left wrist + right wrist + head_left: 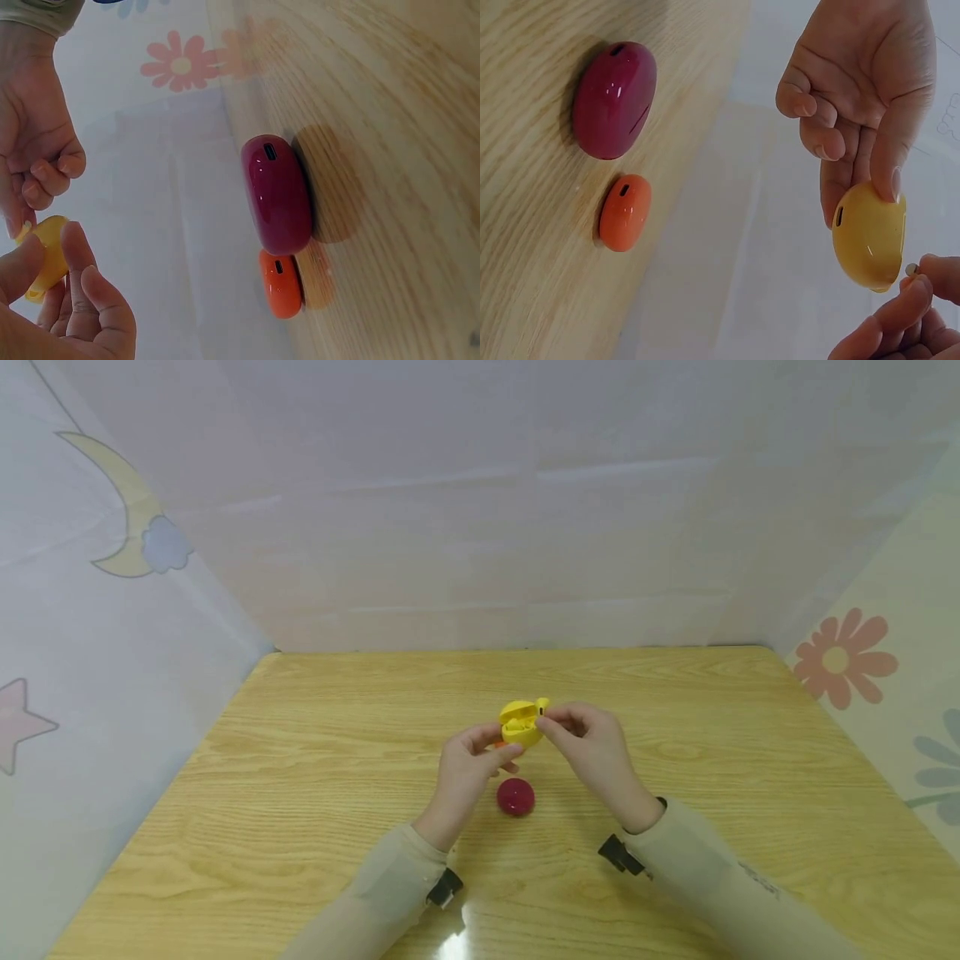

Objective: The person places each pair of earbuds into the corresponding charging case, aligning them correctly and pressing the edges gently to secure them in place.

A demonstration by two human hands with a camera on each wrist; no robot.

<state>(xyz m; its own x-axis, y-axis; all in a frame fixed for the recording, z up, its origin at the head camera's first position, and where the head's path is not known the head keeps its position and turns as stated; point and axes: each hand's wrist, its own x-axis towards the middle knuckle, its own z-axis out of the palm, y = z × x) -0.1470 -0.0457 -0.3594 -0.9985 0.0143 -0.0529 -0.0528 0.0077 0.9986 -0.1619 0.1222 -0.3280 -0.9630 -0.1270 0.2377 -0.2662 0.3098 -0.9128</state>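
A yellow earbud case is held above the table by my left hand, its lid raised. The thumb and fingers grip the case from opposite sides, as the right wrist view shows. One yellow earbud seems to sit inside the case. Just beside the case's right edge, my right hand pinches another yellow earbud between thumb and fingertips. Only the earbud's pale tip shows in the right wrist view. The right hand's fingers partly cover the earbud's stem.
On the wooden table a larger maroon case lies below the hands. A small orange case lies close beyond it, mostly hidden by the left hand in the head view. Printed cloth walls surround the table's back and sides.
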